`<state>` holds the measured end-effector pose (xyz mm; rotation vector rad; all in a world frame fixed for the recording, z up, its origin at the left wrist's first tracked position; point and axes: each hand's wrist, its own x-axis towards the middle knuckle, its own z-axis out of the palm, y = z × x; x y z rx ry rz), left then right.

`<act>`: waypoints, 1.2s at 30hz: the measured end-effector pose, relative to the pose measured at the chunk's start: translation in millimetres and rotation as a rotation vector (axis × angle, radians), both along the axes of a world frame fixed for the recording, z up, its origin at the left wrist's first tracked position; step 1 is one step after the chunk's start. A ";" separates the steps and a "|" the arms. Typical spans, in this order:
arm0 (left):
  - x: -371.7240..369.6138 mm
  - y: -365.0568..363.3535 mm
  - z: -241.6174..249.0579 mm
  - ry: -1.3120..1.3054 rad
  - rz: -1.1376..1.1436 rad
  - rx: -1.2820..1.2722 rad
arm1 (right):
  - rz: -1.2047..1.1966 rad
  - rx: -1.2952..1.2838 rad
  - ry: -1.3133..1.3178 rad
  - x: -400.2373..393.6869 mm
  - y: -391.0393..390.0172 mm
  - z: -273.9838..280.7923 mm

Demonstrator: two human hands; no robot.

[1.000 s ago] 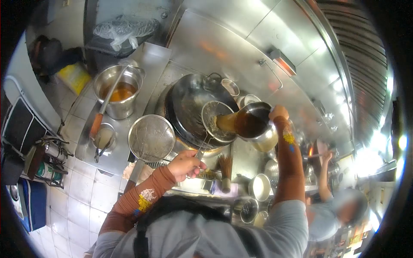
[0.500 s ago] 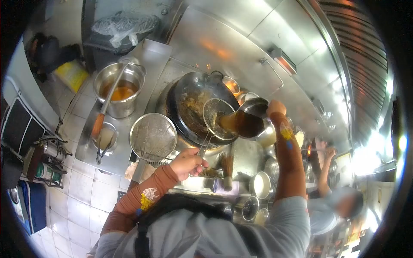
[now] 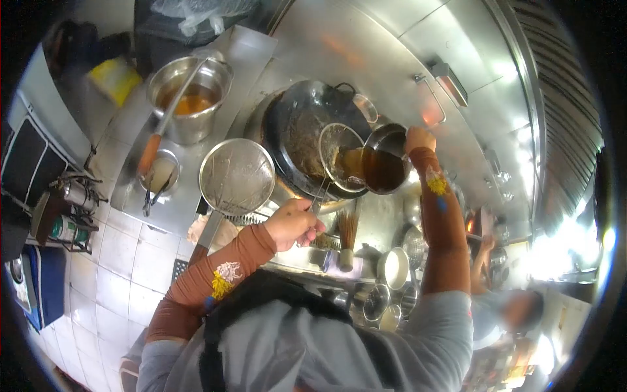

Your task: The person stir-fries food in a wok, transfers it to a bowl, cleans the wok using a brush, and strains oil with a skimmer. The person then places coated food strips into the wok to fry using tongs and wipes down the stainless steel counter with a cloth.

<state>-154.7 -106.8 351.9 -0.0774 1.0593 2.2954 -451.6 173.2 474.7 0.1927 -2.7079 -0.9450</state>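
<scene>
My left hand (image 3: 294,224) is closed round the handle of a small wire strainer (image 3: 341,147), whose mesh lies over the right part of a dark wok (image 3: 304,127). My right hand (image 3: 420,140) grips the rim side of a dark metal pot (image 3: 386,157). The pot is tilted toward the strainer, and brown liquid runs from it into the mesh. Brown residue covers the inside of the wok. A larger round sieve (image 3: 237,176) rests left of the wok, not touched by either hand.
A steel pot of orange-brown liquid (image 3: 189,121) with a ladle across it stands at the left, beside a small bowl (image 3: 160,173). A bamboo brush (image 3: 347,242) and a white-filled bowl (image 3: 393,268) are near my body. Another person (image 3: 503,310) works at the right.
The view has shifted, so the counter items appear higher. The pot in my right hand has tipped further, showing more of its dark liquid. Both hands keep their hold.
</scene>
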 end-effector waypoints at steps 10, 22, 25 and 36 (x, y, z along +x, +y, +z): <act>6.6 7.6 -6.5 0.018 0.073 -0.011 | 0.125 0.079 -0.016 17.3 -31.7 -4.5; 16.6 24.8 -7.8 0.063 0.110 -0.077 | 0.152 0.080 0.064 5.2 -26.7 -30.5; 22.4 31.7 -4.5 0.087 0.142 -0.102 | 0.144 0.073 0.101 14.8 -19.7 -24.2; 38.7 57.0 15.2 0.070 0.182 -0.140 | -0.126 -0.665 0.170 27.9 193.8 -20.8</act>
